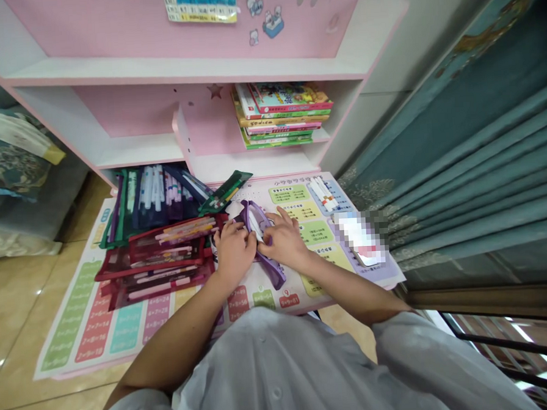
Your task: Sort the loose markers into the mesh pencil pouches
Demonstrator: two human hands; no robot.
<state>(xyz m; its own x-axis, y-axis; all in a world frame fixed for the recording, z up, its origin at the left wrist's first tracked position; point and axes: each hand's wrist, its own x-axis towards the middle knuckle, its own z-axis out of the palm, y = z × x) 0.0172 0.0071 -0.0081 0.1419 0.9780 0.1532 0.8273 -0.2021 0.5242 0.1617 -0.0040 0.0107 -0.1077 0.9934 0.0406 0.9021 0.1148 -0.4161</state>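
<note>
Purple pencil case (pixel 273 272) rests on the printed desk mat (pixel 96 318) between left hand (pixel 234 251) and right hand (pixel 282 236), fingers (pixel 281 215) curved over it (grip firmness indeterminate). Stacked mesh pencil pouches (pixel 166 253) lie separate, beside left hand.

This is a child's study corner in a home bedroom. A pink-and-white bench (pixel 339 61) with a built-in shelf (pixel 128 152) is standing against the wall, and picture books (pixel 282 114) are sitting stacked on that shelf. A times-table mat (pixel 96 324) is covering the benchtop. Patterned pillows (pixel 9 157) are lying at the left, a teal curtain (pixel 459 158) is hanging at the right, and glossy floor tiles (pixel 17 304) are showing below.
</note>
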